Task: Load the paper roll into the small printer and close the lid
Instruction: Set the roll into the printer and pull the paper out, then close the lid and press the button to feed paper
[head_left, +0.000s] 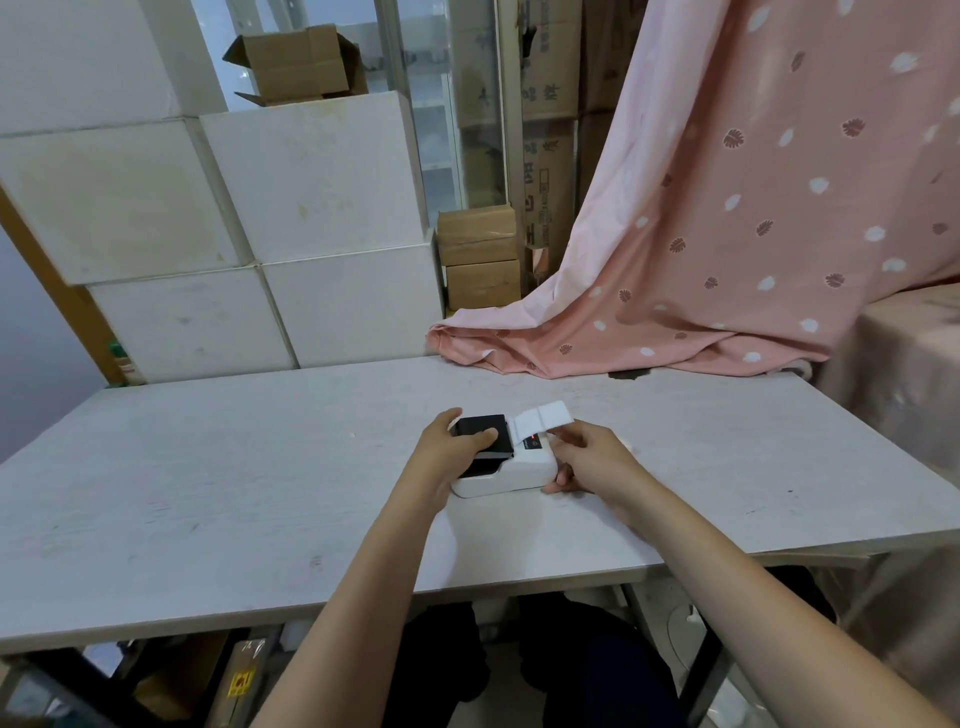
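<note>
A small white printer (511, 475) sits in the middle of the white table (260, 467). Its black lid (480, 431) is nearly down over the paper bay. My left hand (449, 449) lies on that lid, fingers pressing its top. A white strip of label paper (540, 418) sticks out from the slot between lid and body, toward the far right. My right hand (587, 457) pinches the near end of the strip, with its thumb against the printer's right side. A red light (534, 441) glows on the printer's top. The roll itself is hidden inside.
Pink patterned cloth (675, 291) drapes onto the table's far right edge. White boxes (260, 260) are stacked behind the table's far left, brown cartons (480, 257) beyond them. The table's near edge runs just above my knees.
</note>
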